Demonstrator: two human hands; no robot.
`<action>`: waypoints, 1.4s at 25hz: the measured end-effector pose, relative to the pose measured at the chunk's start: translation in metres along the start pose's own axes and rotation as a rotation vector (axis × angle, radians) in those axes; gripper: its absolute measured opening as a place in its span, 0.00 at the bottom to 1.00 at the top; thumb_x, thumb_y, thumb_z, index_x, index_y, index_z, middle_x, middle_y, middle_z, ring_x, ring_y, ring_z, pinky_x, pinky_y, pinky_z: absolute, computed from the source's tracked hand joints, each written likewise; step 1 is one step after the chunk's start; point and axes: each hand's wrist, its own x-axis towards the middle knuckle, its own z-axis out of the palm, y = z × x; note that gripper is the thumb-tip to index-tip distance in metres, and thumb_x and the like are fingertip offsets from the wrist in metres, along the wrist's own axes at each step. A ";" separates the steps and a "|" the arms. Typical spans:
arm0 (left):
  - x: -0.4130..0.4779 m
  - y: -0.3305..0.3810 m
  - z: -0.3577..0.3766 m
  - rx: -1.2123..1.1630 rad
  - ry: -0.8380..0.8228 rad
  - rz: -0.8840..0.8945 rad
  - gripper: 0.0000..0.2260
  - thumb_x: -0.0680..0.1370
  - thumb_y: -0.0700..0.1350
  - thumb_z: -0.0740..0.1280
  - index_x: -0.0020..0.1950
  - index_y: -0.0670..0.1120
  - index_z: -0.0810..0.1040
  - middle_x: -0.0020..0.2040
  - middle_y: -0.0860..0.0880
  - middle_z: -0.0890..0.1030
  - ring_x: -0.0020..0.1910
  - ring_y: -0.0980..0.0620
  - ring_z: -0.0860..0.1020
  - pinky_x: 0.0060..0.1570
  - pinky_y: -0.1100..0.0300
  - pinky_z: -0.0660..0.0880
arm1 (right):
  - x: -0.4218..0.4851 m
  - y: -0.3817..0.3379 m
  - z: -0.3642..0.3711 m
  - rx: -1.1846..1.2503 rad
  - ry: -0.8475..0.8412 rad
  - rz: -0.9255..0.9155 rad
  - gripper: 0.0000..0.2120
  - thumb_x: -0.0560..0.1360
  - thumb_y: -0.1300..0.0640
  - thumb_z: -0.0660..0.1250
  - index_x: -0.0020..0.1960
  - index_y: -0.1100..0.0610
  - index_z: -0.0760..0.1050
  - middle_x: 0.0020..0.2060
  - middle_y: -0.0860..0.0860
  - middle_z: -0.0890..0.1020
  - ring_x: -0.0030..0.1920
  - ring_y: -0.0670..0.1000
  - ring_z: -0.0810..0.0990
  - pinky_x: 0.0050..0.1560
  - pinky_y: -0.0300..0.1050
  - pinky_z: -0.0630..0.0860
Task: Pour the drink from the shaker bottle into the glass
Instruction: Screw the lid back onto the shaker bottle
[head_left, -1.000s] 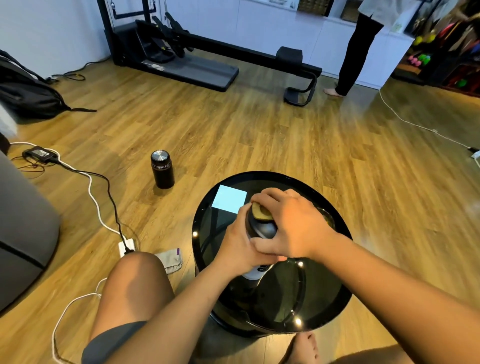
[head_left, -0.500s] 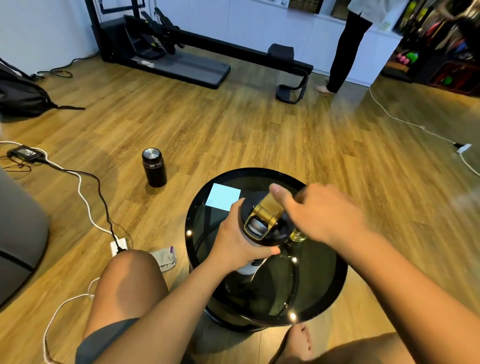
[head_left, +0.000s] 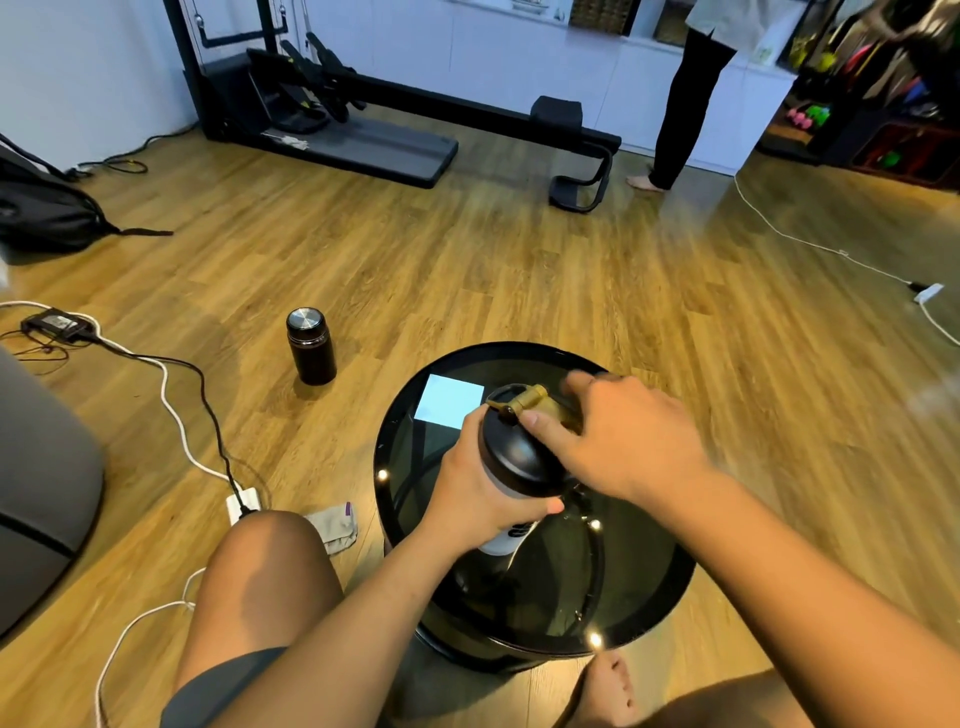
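The shaker bottle (head_left: 511, 460) has a black lid and a pale body, and stands upright on the round black glass table (head_left: 639, 582). My left hand (head_left: 467, 493) is wrapped around its body just under the lid. My right hand (head_left: 628, 441) lies over the lid's far side, its thumb pressed beside the gold flip cap (head_left: 522, 402), which stands raised. The glass is hidden behind my right hand.
A pale blue paper square (head_left: 449, 400) lies on the table's far left. On the wooden floor are a black flask (head_left: 310, 345), cables with a power strip (head_left: 243, 503) and a cloth (head_left: 332, 527). A person (head_left: 685, 93) stands far back beside a treadmill (head_left: 358, 140).
My right hand lifted off the lid as the gold cap flipped up, then came back onto the lid. My left hand kept its hold on the bottle.
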 end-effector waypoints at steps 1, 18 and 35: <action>0.000 0.000 0.000 -0.003 -0.005 -0.003 0.50 0.58 0.55 0.87 0.74 0.56 0.65 0.65 0.55 0.79 0.64 0.54 0.79 0.62 0.57 0.78 | 0.002 0.002 0.000 0.100 -0.062 -0.063 0.32 0.74 0.31 0.60 0.71 0.49 0.70 0.65 0.54 0.77 0.66 0.57 0.75 0.57 0.52 0.74; -0.003 0.000 0.007 0.033 -0.071 -0.060 0.56 0.54 0.64 0.84 0.76 0.68 0.56 0.68 0.49 0.78 0.69 0.47 0.77 0.69 0.44 0.77 | 0.013 -0.015 0.025 0.032 -0.086 0.026 0.30 0.72 0.29 0.60 0.61 0.51 0.69 0.52 0.56 0.78 0.52 0.60 0.79 0.43 0.48 0.73; 0.005 -0.004 0.004 0.037 -0.090 0.011 0.40 0.63 0.50 0.86 0.68 0.53 0.68 0.58 0.61 0.78 0.57 0.73 0.77 0.54 0.77 0.73 | 0.017 -0.011 0.011 -0.054 -0.324 -0.513 0.31 0.64 0.43 0.67 0.67 0.44 0.70 0.62 0.45 0.77 0.70 0.53 0.68 0.74 0.68 0.53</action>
